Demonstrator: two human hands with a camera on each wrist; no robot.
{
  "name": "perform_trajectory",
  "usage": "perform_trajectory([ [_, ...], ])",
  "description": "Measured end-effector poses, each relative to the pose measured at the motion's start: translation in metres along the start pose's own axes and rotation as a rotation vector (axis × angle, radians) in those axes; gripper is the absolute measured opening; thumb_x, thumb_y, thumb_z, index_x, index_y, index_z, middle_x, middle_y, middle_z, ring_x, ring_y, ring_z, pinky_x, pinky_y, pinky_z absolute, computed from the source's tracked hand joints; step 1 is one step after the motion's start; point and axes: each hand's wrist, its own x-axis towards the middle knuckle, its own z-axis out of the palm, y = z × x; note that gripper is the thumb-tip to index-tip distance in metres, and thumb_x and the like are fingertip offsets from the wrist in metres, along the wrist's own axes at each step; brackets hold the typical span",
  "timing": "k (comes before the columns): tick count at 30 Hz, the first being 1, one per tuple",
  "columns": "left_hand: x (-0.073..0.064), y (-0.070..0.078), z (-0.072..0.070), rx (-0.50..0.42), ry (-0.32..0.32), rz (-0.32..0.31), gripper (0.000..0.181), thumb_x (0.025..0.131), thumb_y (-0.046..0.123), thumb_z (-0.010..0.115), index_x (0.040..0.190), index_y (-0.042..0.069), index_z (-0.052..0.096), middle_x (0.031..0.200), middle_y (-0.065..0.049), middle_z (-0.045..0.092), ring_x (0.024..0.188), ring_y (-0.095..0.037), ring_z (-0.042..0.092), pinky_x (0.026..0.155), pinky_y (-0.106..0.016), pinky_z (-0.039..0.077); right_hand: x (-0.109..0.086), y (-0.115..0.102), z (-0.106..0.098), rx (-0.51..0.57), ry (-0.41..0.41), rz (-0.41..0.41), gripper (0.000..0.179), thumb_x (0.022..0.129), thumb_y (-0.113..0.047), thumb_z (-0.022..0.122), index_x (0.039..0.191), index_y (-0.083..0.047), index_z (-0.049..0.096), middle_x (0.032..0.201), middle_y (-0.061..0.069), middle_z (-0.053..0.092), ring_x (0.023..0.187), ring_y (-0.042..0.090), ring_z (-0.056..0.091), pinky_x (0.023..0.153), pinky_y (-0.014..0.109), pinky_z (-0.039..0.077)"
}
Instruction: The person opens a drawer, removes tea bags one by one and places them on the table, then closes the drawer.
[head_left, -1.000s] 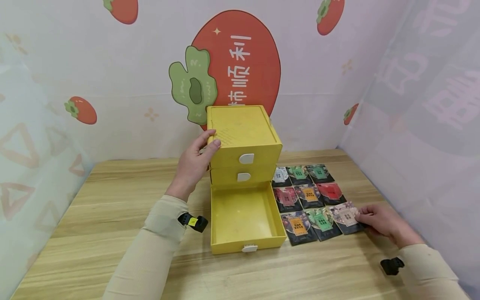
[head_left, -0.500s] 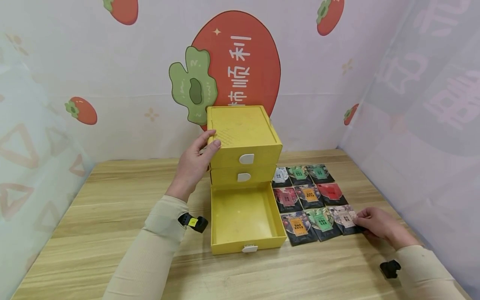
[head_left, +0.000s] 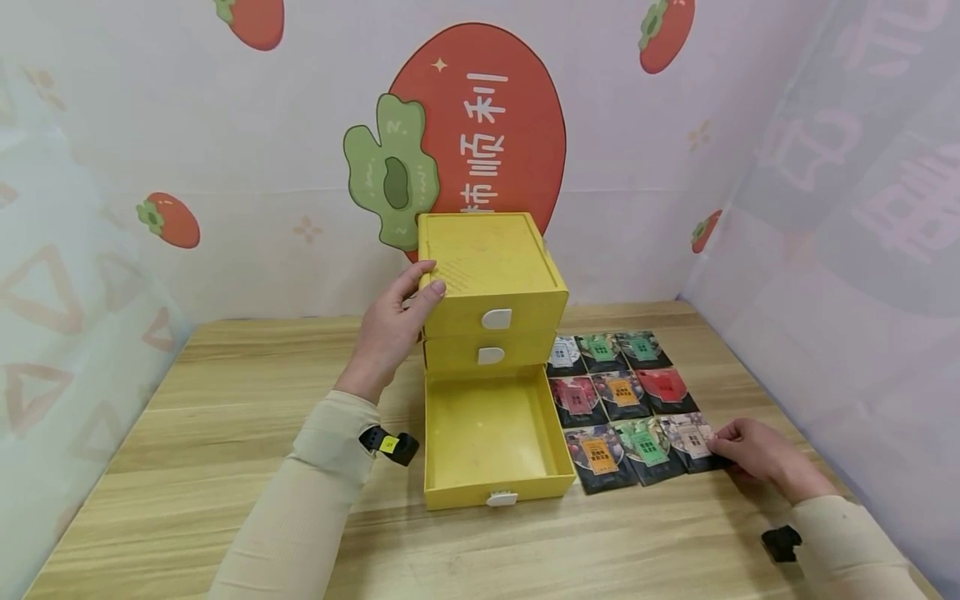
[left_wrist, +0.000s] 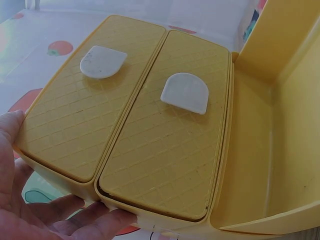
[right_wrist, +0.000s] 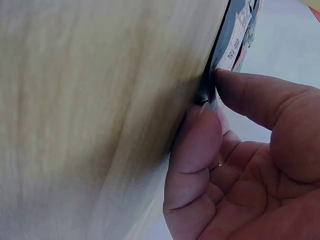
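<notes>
A yellow drawer unit [head_left: 491,312] stands on the table, its two upper drawers pushed in and its lowest drawer [head_left: 501,492] pulled out with nothing in it. My left hand [head_left: 390,329] rests against the unit's left side, the thumb at the top front corner. In the left wrist view, the fingers [left_wrist: 102,222] lie along the side wall. To the right, flat sachets lie in three rows of three. My right hand [head_left: 765,450] pinches the right edge of the front-right sachet [head_left: 692,442], pale pink and black, between thumb and fingers. That sachet lies beside a green one [head_left: 648,448].
White tabs front the drawers, such as the top drawer's handle [head_left: 497,319]. The front-left sachet [head_left: 600,457] lies close beside the pulled-out drawer. Printed cloth walls [head_left: 300,150] surround the wooden table [head_left: 262,433] at the back and sides.
The pale pink sachet has turned slightly to line up with its row, and my right hand has shifted a little left with it. My left hand has stayed on the drawer unit.
</notes>
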Motion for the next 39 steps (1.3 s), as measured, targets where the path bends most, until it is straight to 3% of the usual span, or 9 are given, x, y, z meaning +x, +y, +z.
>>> perform_trajectory([
  [11,0.0,-0.001,-0.001,0.006,-0.008,-0.01,0.064,0.099,0.067,0.056,0.155,0.038,0.048,0.156,-0.002,0.05,0.129,-0.025,0.058,0.091,-0.041,0.049,-0.002,-0.002,0.0,-0.004,0.007,0.004,0.036,0.102,-0.027,0.064,0.108,0.009,0.059,0.093,0.014,0.062,0.076,0.02,0.059,0.063,0.034,0.052],
  [21,0.001,-0.002,-0.001,0.007,-0.012,-0.008,0.064,0.099,0.067,0.056,0.155,0.038,0.048,0.16,-0.002,0.047,0.136,-0.025,0.056,0.101,-0.048,0.049,-0.002,-0.001,-0.001,0.011,0.015,0.01,0.035,0.102,-0.025,0.063,0.107,0.009,0.059,0.094,0.015,0.062,0.078,0.019,0.06,0.063,0.034,0.054],
  [31,0.001,-0.001,0.0,0.008,-0.008,-0.008,0.063,0.099,0.066,0.056,0.155,0.037,0.048,0.156,-0.003,0.05,0.128,-0.025,0.058,0.09,-0.043,0.051,-0.005,-0.005,-0.008,-0.061,0.045,-0.031,0.042,0.102,-0.03,0.063,0.108,0.011,0.059,0.094,0.017,0.065,0.078,0.02,0.059,0.065,0.033,0.05],
  [36,0.0,-0.001,0.0,0.011,-0.006,-0.012,0.063,0.1,0.066,0.056,0.155,0.038,0.049,0.156,-0.002,0.05,0.128,-0.024,0.058,0.09,-0.04,0.051,-0.009,-0.014,-0.014,-0.036,0.052,-0.033,0.05,0.104,-0.032,0.06,0.119,0.016,0.055,0.108,0.033,0.064,0.077,0.022,0.066,0.065,0.036,0.055],
  [39,0.0,-0.001,0.0,0.013,-0.009,-0.012,0.062,0.1,0.066,0.056,0.155,0.038,0.049,0.157,-0.002,0.05,0.127,-0.025,0.058,0.087,-0.04,0.052,-0.011,-0.022,-0.018,-0.076,0.074,-0.063,0.058,0.105,-0.037,0.058,0.124,0.017,0.053,0.12,0.04,0.062,0.08,0.024,0.07,0.069,0.039,0.058],
])
